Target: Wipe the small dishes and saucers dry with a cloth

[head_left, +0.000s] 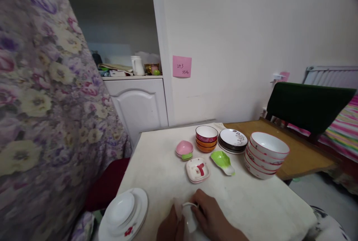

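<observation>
Both my hands meet at the near edge of the white table (pixel 156 159). My right hand (pixel 211 216) and my left hand (pixel 169 230) together hold a small white cup (pixel 189 216) with a thin handle; its lower part is hidden by my fingers. Just beyond them sit a square white dish with a red mark (pixel 197 170), a green leaf-shaped dish (pixel 222 161) and a pink peach-shaped dish (pixel 184 149). To my left, white plates (pixel 123 213) are stacked by the table's corner.
Stacked red and orange bowls (pixel 206 139), a pile of patterned plates (pixel 232 140) and a stack of white red-rimmed bowls (pixel 265 154) stand farther back. A floral curtain (pixel 41 103) hangs at left. A wooden table (pixel 302 155) and dark chair (pixel 307 107) are at right.
</observation>
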A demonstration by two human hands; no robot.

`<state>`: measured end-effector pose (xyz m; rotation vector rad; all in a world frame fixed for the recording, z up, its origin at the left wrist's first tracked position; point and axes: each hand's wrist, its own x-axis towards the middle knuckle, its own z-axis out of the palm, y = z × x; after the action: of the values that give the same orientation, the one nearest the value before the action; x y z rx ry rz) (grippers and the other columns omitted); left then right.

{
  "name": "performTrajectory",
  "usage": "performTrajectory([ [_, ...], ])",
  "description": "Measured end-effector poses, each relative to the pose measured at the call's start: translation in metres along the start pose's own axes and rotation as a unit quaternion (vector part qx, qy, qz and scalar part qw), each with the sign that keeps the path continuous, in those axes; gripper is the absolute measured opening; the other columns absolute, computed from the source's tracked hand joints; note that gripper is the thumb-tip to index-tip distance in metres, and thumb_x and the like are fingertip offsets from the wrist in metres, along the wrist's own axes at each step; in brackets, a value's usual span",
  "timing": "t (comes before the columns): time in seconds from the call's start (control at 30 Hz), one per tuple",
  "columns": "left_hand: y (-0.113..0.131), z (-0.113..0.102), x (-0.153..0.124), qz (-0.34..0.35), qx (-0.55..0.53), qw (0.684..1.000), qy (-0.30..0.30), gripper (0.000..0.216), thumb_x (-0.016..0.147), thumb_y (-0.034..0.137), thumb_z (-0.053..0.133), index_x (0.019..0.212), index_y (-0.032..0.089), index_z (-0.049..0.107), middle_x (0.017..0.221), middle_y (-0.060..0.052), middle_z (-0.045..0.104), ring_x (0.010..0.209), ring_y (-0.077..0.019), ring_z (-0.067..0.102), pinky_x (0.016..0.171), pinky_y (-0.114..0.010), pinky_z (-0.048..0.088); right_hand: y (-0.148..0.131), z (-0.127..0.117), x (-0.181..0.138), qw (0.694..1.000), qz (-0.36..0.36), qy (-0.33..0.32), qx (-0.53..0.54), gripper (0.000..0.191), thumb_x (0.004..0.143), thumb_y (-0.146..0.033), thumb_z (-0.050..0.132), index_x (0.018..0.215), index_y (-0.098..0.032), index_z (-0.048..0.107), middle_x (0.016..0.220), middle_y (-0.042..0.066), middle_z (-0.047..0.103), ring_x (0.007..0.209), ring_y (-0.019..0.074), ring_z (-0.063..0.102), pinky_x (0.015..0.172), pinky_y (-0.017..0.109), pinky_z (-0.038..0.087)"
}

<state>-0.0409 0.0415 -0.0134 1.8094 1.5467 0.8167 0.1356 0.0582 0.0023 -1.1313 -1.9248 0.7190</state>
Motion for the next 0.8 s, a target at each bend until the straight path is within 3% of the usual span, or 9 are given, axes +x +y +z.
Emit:
performTrajectory([
  [0.07,0.002,0.001,-0.001,0.035,0.019,0.999,-0.022,0.045,0.085,0.030,0.036,0.123,0.010,0.051,0.115,-0.017,0.068,0.107,-0.0240,0.064,0.088,-0.030,0.049,0.002,-0.006,0.001,0.999,-0.016,-0.039,-0.011,0.014,0.083,-0.014,0.048,0.082,-0.024,0.059,0.082,0.000,0.063,0.072,0.0158,0.057,0.065,0.026,0.041],
  [0.13,0.003,0.002,-0.002,0.055,0.010,0.998,-0.022,0.042,0.085,0.027,0.036,0.120,0.012,0.053,0.116,-0.015,0.068,0.107,-0.0220,0.064,0.089,-0.028,0.048,0.003,-0.004,-0.001,0.999,-0.007,-0.037,0.004,0.016,0.081,-0.013,0.050,0.087,-0.024,0.060,0.086,0.001,0.063,0.076,0.0166,0.058,0.069,0.027,0.042],
  [0.27,0.007,0.002,-0.003,-0.027,-0.033,0.998,0.051,0.039,0.086,0.032,0.037,0.116,0.011,0.052,0.100,-0.012,0.073,0.090,-0.0210,0.068,0.078,-0.026,0.050,0.002,0.016,-0.011,0.993,0.084,0.039,0.067,0.019,0.079,-0.019,0.056,0.097,-0.022,0.056,0.081,-0.001,0.059,0.066,0.0146,0.053,0.062,0.025,0.042],
  [0.37,0.010,0.001,-0.004,-0.060,-0.038,0.996,0.056,0.042,0.088,0.033,0.035,0.118,0.007,0.049,0.094,-0.012,0.073,0.086,-0.0214,0.068,0.075,-0.027,0.050,0.000,0.021,-0.013,0.991,0.080,0.058,0.084,0.008,0.084,-0.024,0.051,0.089,-0.021,0.056,0.073,-0.002,0.055,0.062,0.0139,0.050,0.058,0.024,0.040],
  [0.53,0.008,0.001,-0.004,0.032,0.008,0.999,-0.019,0.041,0.086,0.027,0.035,0.120,0.012,0.052,0.103,-0.013,0.072,0.099,-0.0203,0.066,0.085,-0.026,0.048,-0.002,-0.001,-0.004,1.000,0.016,-0.008,0.024,0.014,0.084,-0.017,0.048,0.085,-0.023,0.060,0.082,0.001,0.062,0.073,0.0160,0.057,0.066,0.027,0.042],
  [0.63,0.003,0.002,-0.002,0.062,0.018,0.998,-0.022,0.041,0.083,0.026,0.038,0.121,0.017,0.052,0.111,-0.011,0.070,0.105,-0.0198,0.064,0.089,-0.026,0.048,-0.001,-0.003,-0.004,0.999,0.006,-0.026,0.019,0.018,0.082,-0.014,0.050,0.091,-0.024,0.062,0.088,0.001,0.063,0.077,0.0168,0.059,0.070,0.028,0.043],
  [0.73,0.000,0.001,-0.001,0.010,-0.001,1.000,0.009,0.037,0.085,0.029,0.037,0.116,0.015,0.052,0.107,-0.012,0.071,0.098,-0.0206,0.067,0.083,-0.027,0.050,0.000,0.012,-0.009,0.996,0.064,0.036,0.059,0.022,0.078,-0.016,0.057,0.099,-0.022,0.058,0.084,0.000,0.059,0.069,0.0153,0.054,0.065,0.026,0.043],
  [0.8,0.002,-0.001,-0.002,-0.035,-0.014,0.999,0.030,0.037,0.087,0.032,0.034,0.115,0.013,0.050,0.099,-0.011,0.073,0.090,-0.0210,0.068,0.078,-0.027,0.051,0.000,0.022,-0.012,0.989,0.100,0.065,0.087,0.014,0.080,-0.022,0.057,0.094,-0.021,0.057,0.074,-0.002,0.054,0.063,0.0142,0.050,0.059,0.025,0.040],
])
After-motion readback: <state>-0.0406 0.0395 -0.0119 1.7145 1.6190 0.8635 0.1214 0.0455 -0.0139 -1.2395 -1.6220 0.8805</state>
